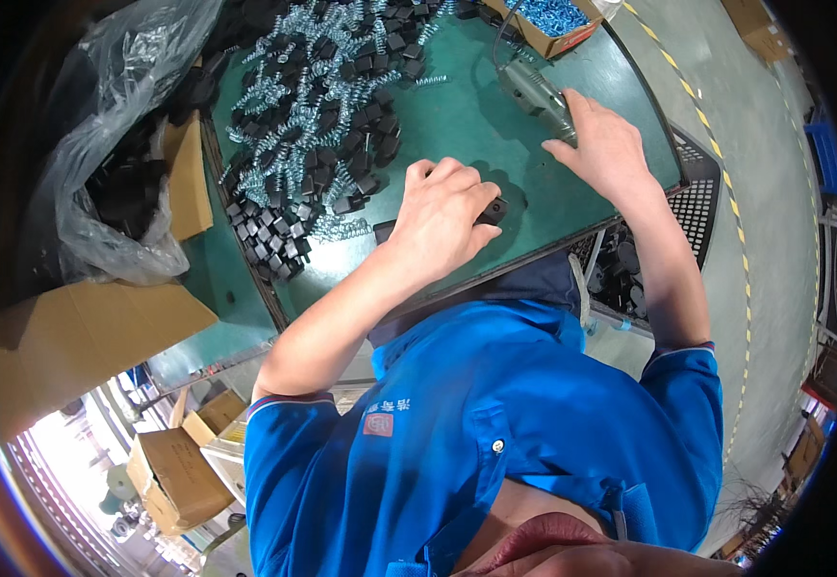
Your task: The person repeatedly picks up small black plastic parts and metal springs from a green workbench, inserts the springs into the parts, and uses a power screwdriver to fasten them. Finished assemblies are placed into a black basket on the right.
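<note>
as right grip (603,144) holds power tool (537,94) | axis diagonal | cord (497,45) upper-left

On my feed I note bright light over the green tabletop (476,111), soft shadow beside the left hand (443,216), highlights on the clear plastic bag (139,48), blown-out glare lower left, rainbow rim flare, fisheye bowing, black corners.

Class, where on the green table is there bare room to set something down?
Free: the middle of the green table, between the spring heap, the corded tool and the left hand; also between the box of blue parts, the right hand and the table's right edge. Crowded: the left side, with that heap and black pieces.
</note>
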`<state>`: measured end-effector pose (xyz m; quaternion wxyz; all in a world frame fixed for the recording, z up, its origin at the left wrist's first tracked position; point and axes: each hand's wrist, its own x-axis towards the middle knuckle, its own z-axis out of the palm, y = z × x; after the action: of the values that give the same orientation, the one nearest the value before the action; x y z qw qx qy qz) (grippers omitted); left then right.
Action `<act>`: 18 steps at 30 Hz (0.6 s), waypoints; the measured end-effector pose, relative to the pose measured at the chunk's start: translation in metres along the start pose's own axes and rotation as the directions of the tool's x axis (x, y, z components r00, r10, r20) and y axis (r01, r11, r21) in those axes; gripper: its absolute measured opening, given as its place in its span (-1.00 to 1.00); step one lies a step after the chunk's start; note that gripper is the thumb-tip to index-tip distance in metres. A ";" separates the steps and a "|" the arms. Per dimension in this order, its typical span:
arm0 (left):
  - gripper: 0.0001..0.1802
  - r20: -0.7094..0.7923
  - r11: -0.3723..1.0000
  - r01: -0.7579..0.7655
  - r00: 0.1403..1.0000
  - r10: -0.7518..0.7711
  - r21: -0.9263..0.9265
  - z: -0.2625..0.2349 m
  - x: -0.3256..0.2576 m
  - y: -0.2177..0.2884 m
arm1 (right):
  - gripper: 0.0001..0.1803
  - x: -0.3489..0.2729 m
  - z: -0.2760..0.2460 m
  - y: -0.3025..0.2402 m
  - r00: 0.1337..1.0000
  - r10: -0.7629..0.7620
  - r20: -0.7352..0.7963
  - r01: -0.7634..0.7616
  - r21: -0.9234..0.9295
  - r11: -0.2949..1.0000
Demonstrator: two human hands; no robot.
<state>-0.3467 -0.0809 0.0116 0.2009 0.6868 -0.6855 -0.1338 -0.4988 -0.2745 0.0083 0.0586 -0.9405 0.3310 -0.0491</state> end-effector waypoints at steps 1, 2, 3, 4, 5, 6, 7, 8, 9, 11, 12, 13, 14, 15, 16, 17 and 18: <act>-0.56 -0.007 1.000 -0.006 1.000 0.006 -0.012 0.002 -0.001 -0.002 | -0.32 -0.002 0.000 0.005 0.997 -0.032 -0.069 0.036 0.047 0.998; -0.55 -0.012 1.000 -0.005 1.000 0.005 -0.009 0.002 -0.001 -0.002 | -0.32 -0.003 0.000 0.007 0.988 -0.060 -0.139 0.073 0.091 0.993; -0.55 -0.015 1.000 -0.005 1.000 0.005 -0.006 0.002 -0.001 -0.002 | -0.34 -0.005 -0.005 0.009 0.994 -0.009 -0.106 0.048 0.376 0.926; -0.55 -0.019 1.000 0.004 1.000 -0.004 -0.007 0.003 -0.002 -0.002 | -0.35 -0.008 -0.022 0.006 0.998 0.025 -0.051 0.013 0.627 0.779; -0.55 -0.024 1.000 0.006 1.000 -0.007 -0.016 0.004 -0.004 -0.002 | -0.37 -0.013 -0.037 0.000 0.999 0.049 0.018 -0.042 0.824 0.565; -0.54 -0.028 1.000 0.003 1.000 -0.004 -0.026 0.005 -0.004 -0.004 | -0.50 -0.019 -0.046 -0.010 0.981 0.119 -0.155 0.047 0.778 0.626; -0.54 -0.035 0.999 -0.010 0.999 0.009 -0.034 0.004 -0.002 -0.004 | -0.54 -0.019 -0.051 -0.017 0.966 0.099 -0.238 0.188 0.912 0.365; -0.54 -0.015 1.000 -0.002 1.000 0.002 -0.016 0.003 -0.002 -0.002 | -0.58 -0.019 -0.053 -0.023 0.941 0.104 -0.321 0.315 0.947 0.067; -0.54 0.005 1.000 0.006 1.000 -0.006 0.003 0.003 -0.001 0.000 | -0.62 -0.024 -0.056 -0.033 0.936 0.114 -0.333 0.348 0.924 -0.156; -0.54 0.028 0.999 0.029 0.999 -0.029 0.028 0.004 0.000 0.000 | -0.30 -0.029 -0.052 -0.037 0.894 -0.001 -0.448 0.448 0.894 -0.007; -0.54 0.017 0.999 0.024 1.000 -0.024 0.028 0.004 0.000 0.000 | -0.25 -0.029 -0.051 -0.043 0.876 0.009 -0.482 0.482 0.876 -0.010; -0.55 0.009 0.999 0.018 1.000 -0.019 0.028 0.005 0.000 0.000 | -0.21 -0.029 -0.050 -0.050 0.858 0.022 -0.513 0.514 0.858 -0.014; -0.55 0.001 1.000 0.013 1.000 -0.013 0.028 0.006 -0.001 0.000 | -0.17 -0.029 -0.049 -0.057 0.838 0.034 -0.545 0.546 0.838 -0.016; -0.55 -0.005 1.000 0.012 1.000 -0.011 0.022 0.006 -0.001 -0.001 | -0.15 -0.029 -0.047 -0.060 0.837 0.046 -0.546 0.547 0.836 -0.032; -0.55 -0.011 1.000 0.012 1.000 -0.012 0.016 0.007 -0.001 -0.001 | -0.13 -0.029 -0.046 -0.064 0.836 0.056 -0.546 0.548 0.835 -0.050; -0.55 -0.018 1.000 0.012 1.000 -0.012 0.010 0.008 -0.002 -0.002 | -0.10 -0.031 -0.046 -0.068 0.856 0.080 -0.511 0.515 0.855 -0.056; -0.55 -0.024 1.000 0.010 1.000 -0.010 -0.001 0.009 -0.002 -0.003 | -0.08 -0.030 -0.044 -0.070 0.854 0.099 -0.512 0.520 0.849 -0.095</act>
<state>-0.3480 -0.0795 0.0025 0.2087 0.6919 -0.6794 -0.1266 -0.4846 -0.2049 0.0598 0.6367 -0.6014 0.0328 -0.4814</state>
